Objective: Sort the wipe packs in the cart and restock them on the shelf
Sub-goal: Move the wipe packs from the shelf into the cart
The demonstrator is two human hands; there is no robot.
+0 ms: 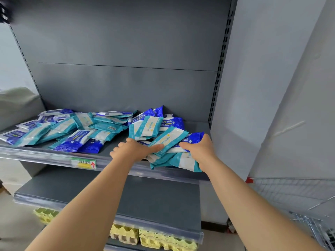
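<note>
Restocking step: the left hand and right hand, fingers partly curled, press a loose bundle of teal-and-white plastic wipe packs onto the grey metal shelf. At ten o'clock, mixed blue packs probably need separating next.

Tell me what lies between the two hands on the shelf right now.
In the head view, a teal-and-white wipe pack on the right-hand pile lies between left hand and right hand; both thumbs press it.
</note>
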